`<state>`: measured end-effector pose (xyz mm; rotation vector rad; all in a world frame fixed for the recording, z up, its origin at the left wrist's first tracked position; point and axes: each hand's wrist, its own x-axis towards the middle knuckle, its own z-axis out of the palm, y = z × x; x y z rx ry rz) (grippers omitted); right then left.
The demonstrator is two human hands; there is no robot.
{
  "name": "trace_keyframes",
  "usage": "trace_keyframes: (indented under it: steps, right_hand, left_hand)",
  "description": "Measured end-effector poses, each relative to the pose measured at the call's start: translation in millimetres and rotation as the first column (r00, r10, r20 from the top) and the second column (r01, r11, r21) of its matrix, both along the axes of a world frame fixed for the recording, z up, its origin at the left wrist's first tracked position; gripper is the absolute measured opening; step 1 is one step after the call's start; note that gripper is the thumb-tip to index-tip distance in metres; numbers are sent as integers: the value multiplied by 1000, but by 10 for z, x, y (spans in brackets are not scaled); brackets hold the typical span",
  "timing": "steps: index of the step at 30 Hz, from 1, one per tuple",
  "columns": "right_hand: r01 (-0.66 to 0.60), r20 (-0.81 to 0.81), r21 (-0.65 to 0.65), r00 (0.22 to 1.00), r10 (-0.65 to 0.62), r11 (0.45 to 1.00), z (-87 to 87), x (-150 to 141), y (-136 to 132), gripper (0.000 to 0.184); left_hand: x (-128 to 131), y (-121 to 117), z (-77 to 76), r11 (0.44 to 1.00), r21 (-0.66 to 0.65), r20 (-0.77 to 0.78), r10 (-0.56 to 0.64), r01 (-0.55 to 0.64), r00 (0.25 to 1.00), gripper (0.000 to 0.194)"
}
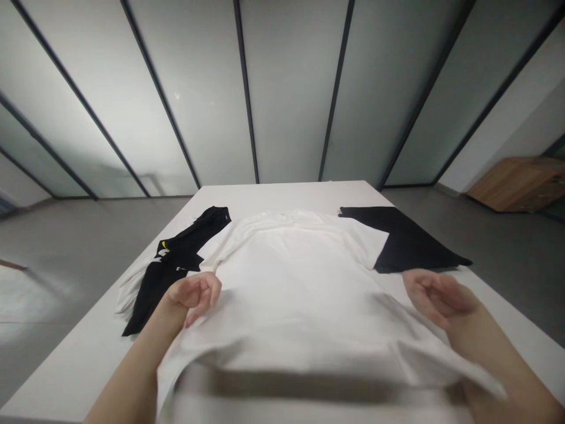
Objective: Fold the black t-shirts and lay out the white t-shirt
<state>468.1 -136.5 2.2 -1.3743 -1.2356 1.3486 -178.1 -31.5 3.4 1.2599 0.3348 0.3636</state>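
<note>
A white short-sleeved T-shirt (291,277) is spread over the table, collar at the far end. Its near hem is raised off the surface and blurred, with the corners reaching across my forearms. My left hand (196,294) is closed at the shirt's left side edge, below the sleeve. At the opposite edge, my right hand (441,297) has its fingers curled in on the fabric. The exact pinch points are hidden by the fingers on both sides.
Black garments (176,259) with small white and yellow marks lie left of the shirt, beside a crumpled whitish cloth (132,287). To the right lies a flat black garment (406,238). Beyond the white table (282,193) stand frosted glass panels; a wooden piece (516,182) is far right.
</note>
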Motion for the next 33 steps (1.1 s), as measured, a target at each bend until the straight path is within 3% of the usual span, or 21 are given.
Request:
trace_keyframes:
  steps: [3, 5, 7, 9, 11, 12, 14, 16, 19, 22, 25, 28, 31, 33]
  right_hand:
    - [-217, -172, -140, 966, 192, 966, 39, 43, 17, 84]
    - [-262, -206, -155, 952, 228, 953, 48, -99, 119, 76]
    - [-285, -167, -144, 951, 261, 948, 24, -335, 232, 69]
    - [-246, -46, -68, 969, 243, 967, -47, -605, 324, 65]
    - [-151, 165, 78, 977, 137, 985, -165, -856, 391, 62]
    - [-126, 292, 153, 953, 77, 980, -236, -961, 416, 63]
    - [-195, 559, 264, 829, 15, 945, -377, -1123, 445, 68]
    - [-326, 774, 266, 633, 1, 907, -490, -1223, 448, 71]
    - [-409, 922, 163, 386, 8, 898, -568, -1296, 392, 72]
    - [-396, 956, 102, 291, 20, 912, -573, -1325, 258, 75]
    - [-395, 958, 89, 287, 31, 914, -570, -1329, 50, 77]
    - [-396, 942, 85, 330, 56, 914, -538, -1309, -192, 78]
    - [-380, 920, 82, 384, 77, 921, -381, -1301, -340, 77]
    - [-375, 918, 44, 381, 111, 926, -195, -1349, -305, 63]
  left_hand:
    - [47, 44, 23, 999, -10, 65, -34, 35, 997, 75]
    - [180, 109, 47, 997, 19, -11, 76, -76, 997, 66]
    - [355, 171, 42, 958, 135, -110, 267, -252, 957, 57]
    - [534, 214, -23, 829, 367, -183, 509, -422, 841, 48]
    - [685, 228, -147, 625, 636, -209, 705, -453, 678, 45]
    - [746, 222, -222, 520, 753, -203, 766, -402, 610, 47]
    - [843, 179, -364, 355, 913, -196, 814, -200, 547, 53]
    - [923, 98, -462, 255, 966, -240, 808, 48, 539, 59]
    - [1049, -69, -492, 243, 918, -373, 795, 312, 478, 66]
    - [1164, -265, -445, 286, 874, -445, 797, 394, 409, 71]
    - [1198, -501, -417, 320, 864, -467, 796, 388, 384, 70]
    - [1127, -775, -436, 355, 864, -481, 793, 357, 374, 70]
    - [1039, -991, -429, 377, 874, -476, 791, 307, 384, 71]
    - [1046, -1030, -364, 394, 881, -471, 791, 264, 391, 70]
